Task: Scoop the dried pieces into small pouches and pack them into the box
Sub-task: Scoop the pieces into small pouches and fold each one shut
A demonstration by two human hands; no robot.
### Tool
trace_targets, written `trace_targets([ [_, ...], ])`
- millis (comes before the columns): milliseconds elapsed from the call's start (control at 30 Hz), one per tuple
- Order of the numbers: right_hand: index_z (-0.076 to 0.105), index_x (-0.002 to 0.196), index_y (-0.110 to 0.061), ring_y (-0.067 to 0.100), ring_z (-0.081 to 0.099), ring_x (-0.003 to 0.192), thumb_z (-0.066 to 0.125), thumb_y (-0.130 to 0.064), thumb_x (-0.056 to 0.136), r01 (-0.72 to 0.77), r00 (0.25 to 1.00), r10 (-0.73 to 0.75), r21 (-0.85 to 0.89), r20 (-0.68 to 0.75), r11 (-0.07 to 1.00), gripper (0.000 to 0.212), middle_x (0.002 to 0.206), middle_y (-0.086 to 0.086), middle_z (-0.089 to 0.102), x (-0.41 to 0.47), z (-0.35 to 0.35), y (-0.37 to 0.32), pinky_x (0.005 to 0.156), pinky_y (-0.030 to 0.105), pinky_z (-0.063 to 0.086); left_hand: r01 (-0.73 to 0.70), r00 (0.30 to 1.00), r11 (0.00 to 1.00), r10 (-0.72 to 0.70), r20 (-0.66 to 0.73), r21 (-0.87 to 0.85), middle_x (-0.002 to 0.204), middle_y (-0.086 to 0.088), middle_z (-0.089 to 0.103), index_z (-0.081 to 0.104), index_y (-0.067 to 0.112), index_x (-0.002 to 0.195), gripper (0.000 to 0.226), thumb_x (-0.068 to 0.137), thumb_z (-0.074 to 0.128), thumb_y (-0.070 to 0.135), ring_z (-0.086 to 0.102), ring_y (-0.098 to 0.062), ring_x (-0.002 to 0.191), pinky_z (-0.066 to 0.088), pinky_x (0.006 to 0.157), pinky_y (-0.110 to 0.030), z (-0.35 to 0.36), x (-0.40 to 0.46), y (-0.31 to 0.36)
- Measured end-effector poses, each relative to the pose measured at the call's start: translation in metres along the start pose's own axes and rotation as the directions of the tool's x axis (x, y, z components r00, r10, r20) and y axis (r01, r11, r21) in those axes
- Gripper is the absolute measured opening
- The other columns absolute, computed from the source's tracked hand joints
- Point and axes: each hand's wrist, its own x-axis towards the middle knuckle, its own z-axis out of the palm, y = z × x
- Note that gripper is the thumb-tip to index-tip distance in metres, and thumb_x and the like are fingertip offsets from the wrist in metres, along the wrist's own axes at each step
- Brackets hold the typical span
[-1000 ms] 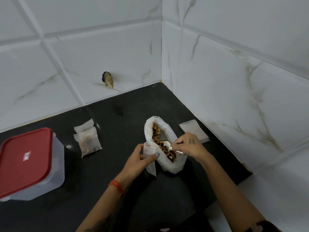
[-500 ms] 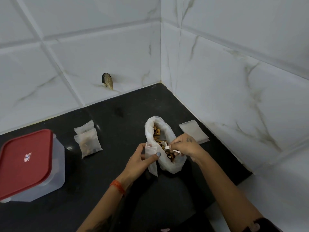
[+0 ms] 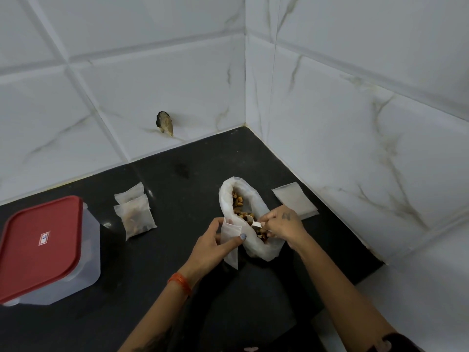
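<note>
Dried pieces [image 3: 239, 203] lie in the big white bag [image 3: 264, 246] on the black counter [image 3: 157, 275], well apart from the closed red-lidded box [image 3: 38, 247]. The left hand [image 3: 212, 246] pinches an empty pouch [image 3: 229, 243]; the right hand [image 3: 283, 223] pinches a small scoop [image 3: 251, 222]. Scooping is in hand; next, I think, the scoop must tip into the pouch mouth.

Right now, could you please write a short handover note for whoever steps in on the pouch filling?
Left hand: holds an open empty pouch beside the big bag.
Right hand: pinches the small scoop, its bowl down among the dried pieces in the bag.
Done: two filled pouches lie on the counter left of the bag.
Spare flat pouches sit to the right, by the wall.
Left: fill this pouch, then pack the pouches into the box, whose red lid is on.
</note>
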Motion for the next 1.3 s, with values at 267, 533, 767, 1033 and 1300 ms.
trace_targets([
  [267,0.073,0.097,-0.014,0.008,0.063,0.07,0.056,-0.011,0.091,-0.064,0.998,0.064,0.09,0.003,0.994,0.018,0.08,0.0,0.069,-0.001,0.001,-0.001,0.076,0.027,0.054,-0.001,1.0,1.0,0.002,-0.009,0.026,0.102,0.014,0.064,0.044,0.038,0.116,0.041,0.082,0.067,0.038,0.062,-0.002,0.094,0.046,0.072,-0.016,-0.001,-0.005,0.003],
  [533,0.072,0.089,-0.009,0.014,0.064,0.072,0.055,-0.008,0.091,-0.101,0.994,0.106,0.222,-0.009,0.97,0.018,0.085,0.01,0.072,-0.011,-0.006,-0.003,0.081,0.031,0.054,-0.029,0.999,0.997,0.031,-0.027,0.066,0.105,0.02,0.058,0.043,0.038,0.115,0.042,0.082,0.067,0.039,0.056,0.005,0.096,0.042,0.07,-0.012,-0.008,-0.008,0.002],
  [767,0.072,0.092,-0.008,0.013,0.064,0.07,0.056,-0.008,0.091,-0.083,0.991,0.111,0.319,-0.071,0.944,0.016,0.077,0.005,0.069,-0.017,-0.011,-0.002,0.078,0.028,0.054,-0.068,0.99,0.989,0.083,-0.113,0.13,0.113,0.018,0.055,0.043,0.038,0.118,0.052,0.076,0.071,0.045,0.056,-0.004,0.104,0.046,0.082,-0.019,-0.014,-0.004,-0.002],
  [1033,0.068,0.107,-0.008,0.009,0.061,0.067,0.057,-0.006,0.09,-0.008,0.996,0.045,0.416,-0.08,0.909,0.02,0.081,0.003,0.069,-0.027,-0.024,-0.006,0.063,0.02,0.05,-0.112,0.973,0.979,0.143,-0.184,0.168,0.126,0.011,0.051,0.042,0.044,0.118,0.063,0.066,0.077,0.051,0.051,-0.012,0.114,0.047,0.097,-0.037,-0.017,0.003,-0.002],
  [1300,0.07,0.092,-0.018,0.004,0.061,0.063,0.061,-0.01,0.089,0.14,0.99,-0.14,0.447,-0.035,0.884,0.012,0.074,-0.003,0.069,-0.048,-0.032,-0.032,0.056,0.015,0.048,-0.149,0.963,0.976,0.179,-0.202,0.157,0.127,0.007,0.05,0.044,0.036,0.126,0.071,0.066,0.078,0.051,0.051,-0.014,0.113,0.048,0.097,-0.041,-0.018,0.01,0.006],
])
